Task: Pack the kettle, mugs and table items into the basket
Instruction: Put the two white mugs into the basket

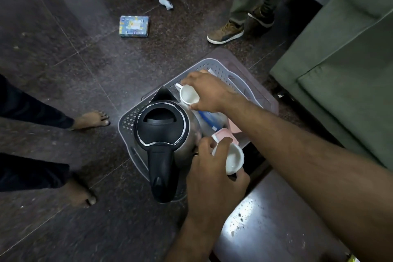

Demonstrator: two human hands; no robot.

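A grey perforated basket (214,66) stands on the floor. A steel kettle (163,125) with a black lid and handle stands in its left half. Beside the kettle lie a blue-and-white packet (209,118) and a pink item (232,128). My right hand (209,93) reaches over the basket's far side and holds a white mug (189,94) tipped on its side, just past the kettle's spout. My left hand (212,168) grips a second white mug (234,159) over the basket's near right edge, close to the kettle's body.
A dark glossy table (276,219) fills the lower right. A green sofa (340,53) stands at the right. A patterned box (134,26) and a crumpled scrap (166,3) lie on the floor. One person's bare feet (93,120) are at the left; another's shoes (225,33) beyond the basket.
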